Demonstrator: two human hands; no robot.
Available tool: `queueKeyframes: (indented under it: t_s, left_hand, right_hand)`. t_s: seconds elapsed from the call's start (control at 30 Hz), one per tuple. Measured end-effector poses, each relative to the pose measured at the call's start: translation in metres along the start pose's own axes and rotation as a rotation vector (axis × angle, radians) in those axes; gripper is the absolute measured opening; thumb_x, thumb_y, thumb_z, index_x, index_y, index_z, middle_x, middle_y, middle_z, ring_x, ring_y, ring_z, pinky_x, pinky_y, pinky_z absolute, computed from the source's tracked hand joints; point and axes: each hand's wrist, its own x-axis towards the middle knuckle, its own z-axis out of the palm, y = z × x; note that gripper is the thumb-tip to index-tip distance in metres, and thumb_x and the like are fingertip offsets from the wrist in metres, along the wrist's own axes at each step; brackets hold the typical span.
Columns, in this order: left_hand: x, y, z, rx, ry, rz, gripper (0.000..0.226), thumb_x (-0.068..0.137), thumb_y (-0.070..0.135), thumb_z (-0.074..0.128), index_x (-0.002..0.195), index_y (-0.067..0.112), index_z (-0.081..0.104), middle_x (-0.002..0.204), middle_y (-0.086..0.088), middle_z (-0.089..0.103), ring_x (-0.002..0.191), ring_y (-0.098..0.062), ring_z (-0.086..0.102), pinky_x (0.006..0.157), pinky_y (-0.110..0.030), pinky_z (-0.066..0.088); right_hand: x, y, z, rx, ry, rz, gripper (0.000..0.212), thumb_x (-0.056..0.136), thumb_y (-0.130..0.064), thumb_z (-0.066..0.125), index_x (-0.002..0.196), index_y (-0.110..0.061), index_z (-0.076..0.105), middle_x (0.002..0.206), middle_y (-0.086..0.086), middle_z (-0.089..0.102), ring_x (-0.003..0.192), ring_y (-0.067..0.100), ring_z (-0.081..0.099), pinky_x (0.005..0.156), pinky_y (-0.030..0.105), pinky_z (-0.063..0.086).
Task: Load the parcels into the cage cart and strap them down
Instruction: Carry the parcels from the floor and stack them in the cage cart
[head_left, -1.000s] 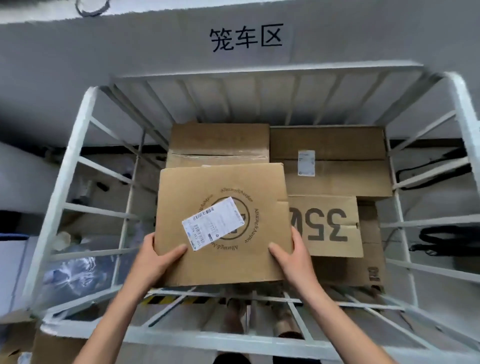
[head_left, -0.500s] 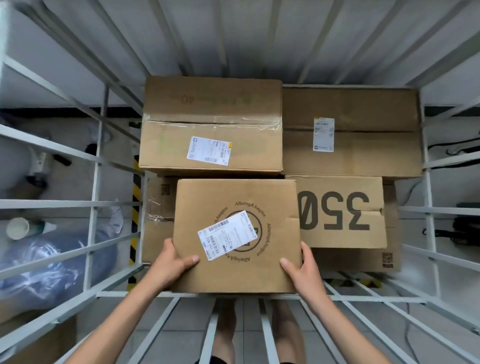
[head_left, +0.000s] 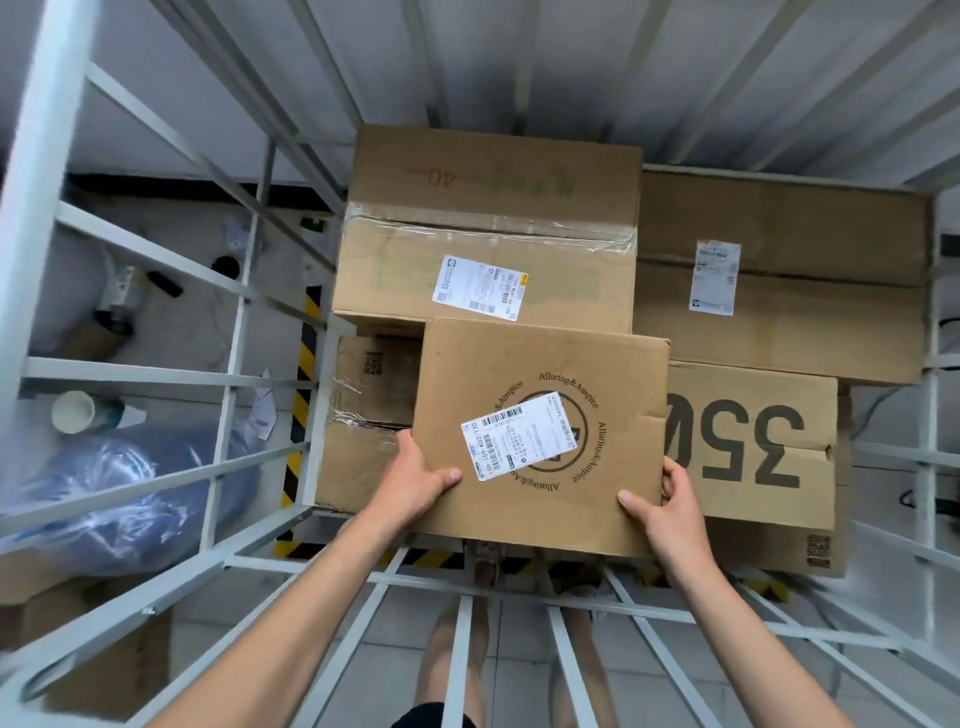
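Inside the cage cart (head_left: 130, 371), front row, left of centre: the person holds one parcel (head_left: 519, 364) flat, with its shipping label (head_left: 519, 435) facing up.

Left hand (head_left: 421, 478): grips the near-left edge, thumb lying on the top face. The fingers go under the cardboard and are hidden.
Right hand (head_left: 670, 509): grips the near-right corner the same way, thumb on top and fingers wrapped round the side.

Position: the parcel lies over a low carton (head_left: 363, 415) at the front left. Its far edge is just short of the taped carton (head_left: 488, 234) at the back, and its right edge is beside the "350" carton (head_left: 748, 441). A wide carton (head_left: 779, 270) fills the back right. I cannot tell whether the parcel has touched down or hangs just above the low carton.

Step in hand, as I judge it: loading, at the point of seating this parcel on the stack. Strapping is not begun.

Next move calls for, in my judgement:
- lowering it level until the low carton bears the weight;
- sliding it back flush to the taped carton and snug against the "350" carton, since it sits slightly skewed;
- drawing both sets of fingers out from underneath without dragging the parcel forward.
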Motion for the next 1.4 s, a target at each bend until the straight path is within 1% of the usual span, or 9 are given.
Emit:
queueKeyframes:
  t_s: [0.2,0.3,0.37,0.7,0.87,0.97,1.1,1.23,1.4]
  left_hand:
    - [0.002,-0.003,0.001,0.013,-0.001,0.001,0.087,0.088,0.026,0.076,0.150,0.013,0.016,0.151,-0.010,0.043,0.135,-0.028,0.046,0.114,-0.049,0.038]
    - [-0.015,0.006,0.007,0.111,0.077,0.057,0.111,0.088,0.030,0.075,0.159,0.016,-0.008,0.168,-0.008,0.007,0.154,-0.027,0.014,0.124,-0.049,0.019]
    - [-0.035,0.024,0.018,0.186,0.109,0.137,0.110,0.090,0.034,0.072,0.159,0.018,-0.012,0.169,-0.007,-0.007,0.156,-0.024,-0.002,0.126,-0.047,0.009]
    - [-0.188,0.150,0.132,0.465,0.039,0.579,0.082,0.096,0.039,0.060,0.160,0.019,0.013,0.166,-0.006,0.021,0.152,-0.023,0.021,0.123,-0.039,0.022]
    - [-0.290,0.199,0.254,0.582,-0.013,0.784,0.080,0.096,0.036,0.062,0.159,0.014,0.019,0.163,-0.008,0.029,0.149,-0.023,0.030,0.122,-0.037,0.025]
    - [-0.355,0.214,0.337,0.628,-0.109,0.881,0.076,0.097,0.036,0.060,0.159,0.014,0.021,0.163,-0.009,0.030,0.148,-0.024,0.032,0.120,-0.038,0.028]
    - [-0.439,0.219,0.453,0.710,-0.296,1.060,0.070,0.097,0.025,0.062,0.156,0.007,0.029,0.160,-0.012,0.035,0.146,-0.024,0.035,0.117,-0.027,0.025]
    - [-0.497,0.216,0.544,0.788,-0.441,1.142,0.070,0.097,0.029,0.062,0.155,0.007,0.031,0.159,-0.012,0.037,0.145,-0.025,0.038,0.120,-0.040,0.031]
    - [-0.530,0.222,0.632,0.927,-0.480,1.267,0.073,0.099,0.031,0.059,0.158,0.009,0.023,0.164,-0.010,0.028,0.150,-0.021,0.027,0.120,-0.032,0.022]
  right_hand:
    - [-0.003,-0.001,0.000,-0.007,-0.040,-0.012,0.075,0.087,-0.011,0.073,0.150,-0.023,0.033,0.148,0.004,0.049,0.126,0.016,0.051,0.109,0.044,0.043]
    - [-0.016,-0.007,-0.004,-0.004,-0.045,-0.035,0.081,0.090,-0.013,0.069,0.155,-0.027,0.023,0.156,0.003,0.039,0.137,0.019,0.042,0.112,0.043,0.038]
    - [-0.032,-0.017,-0.013,0.020,-0.022,-0.076,0.081,0.092,-0.017,0.068,0.156,-0.029,0.021,0.158,0.001,0.035,0.141,0.018,0.037,0.110,0.036,0.036]
    - [-0.135,-0.039,-0.143,0.055,0.112,-0.258,0.063,0.094,-0.029,0.059,0.151,-0.033,0.032,0.156,-0.006,0.037,0.142,0.016,0.035,0.108,0.034,0.033]
    - [-0.199,0.031,-0.286,0.017,0.285,-0.333,0.064,0.096,-0.028,0.056,0.154,-0.030,0.028,0.160,-0.007,0.030,0.146,0.015,0.029,0.115,0.034,0.029]
    - [-0.241,0.098,-0.372,-0.019,0.429,-0.285,0.065,0.096,-0.033,0.056,0.154,-0.030,0.027,0.162,-0.008,0.025,0.146,0.015,0.029,0.114,0.037,0.033]
    - [-0.300,0.204,-0.473,0.037,0.647,-0.139,0.067,0.093,-0.029,0.060,0.154,-0.022,0.031,0.161,0.003,0.031,0.147,0.020,0.030,0.115,0.034,0.030]
    - [-0.342,0.278,-0.528,0.175,0.804,-0.028,0.066,0.093,-0.028,0.061,0.153,-0.017,0.034,0.159,0.006,0.034,0.146,0.021,0.030,0.116,0.031,0.026]
    - [-0.358,0.332,-0.562,0.297,0.878,-0.002,0.063,0.095,-0.024,0.057,0.153,-0.016,0.034,0.161,0.003,0.030,0.149,0.016,0.026,0.120,0.033,0.023]
